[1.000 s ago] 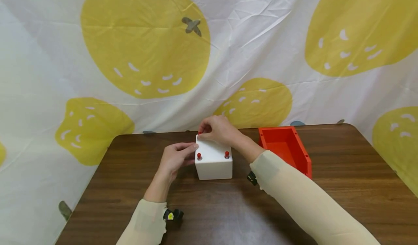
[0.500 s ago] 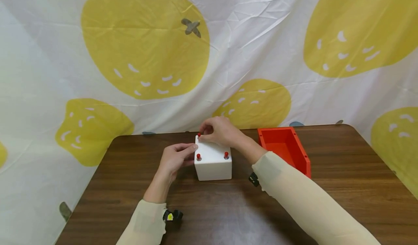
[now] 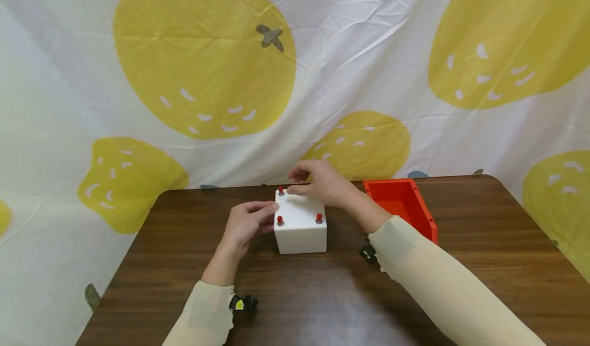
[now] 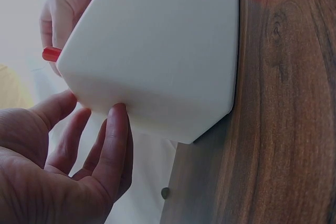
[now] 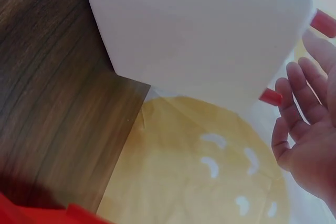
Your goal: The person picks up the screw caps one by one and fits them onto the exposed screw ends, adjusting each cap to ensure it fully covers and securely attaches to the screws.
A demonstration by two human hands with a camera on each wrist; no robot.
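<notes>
A white box (image 3: 300,239) stands on the table, with small red-capped pegs on metal bases at its top corners. The near-left peg (image 3: 279,220), near-right peg (image 3: 319,218) and far-left peg (image 3: 281,191) show in the head view. My left hand (image 3: 249,222) rests against the box's left side, thumb at the top edge; in the left wrist view its extended fingers (image 4: 116,135) touch the wall. Over the far part of the top hovers my right hand (image 3: 324,182), fingers spread and holding nothing. The right wrist view shows another red peg (image 5: 271,97) close to that hand's fingers.
A red open-topped bin (image 3: 426,215) stands right of the box, behind the right forearm. The brown wood-grain table (image 3: 184,254) ends at a back edge just beyond the box. A white curtain (image 3: 221,167) with yellow fruit prints hangs behind it.
My right hand has let go of the far-left peg and moved up and to the right, uncovering that peg. The left hand and the box have stayed in place.
</notes>
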